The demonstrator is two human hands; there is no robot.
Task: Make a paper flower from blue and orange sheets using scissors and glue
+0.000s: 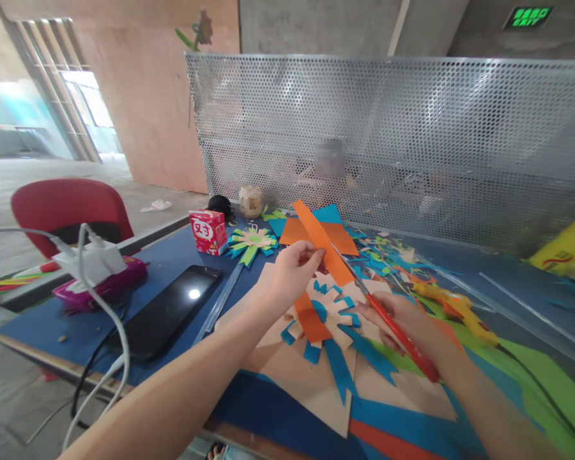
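My left hand (291,269) pinches an orange paper strip (319,237) and holds it up over the table. In my right hand (402,319) is a pair of red-handled scissors (389,318), whose blades touch the strip's lower right edge. Under both hands lies a paper flower (326,313) of tan, blue and orange pieces on tan sheets. A finished green, yellow and blue paper flower (252,243) lies further back.
A black phone (167,310), a pink case (100,289) with a white charger and cables, and a red drink carton (208,231) lie left. A yellow glue gun (455,308) and paper scraps lie right. A perforated metal screen (388,134) stands behind. A red chair (69,211) is far left.
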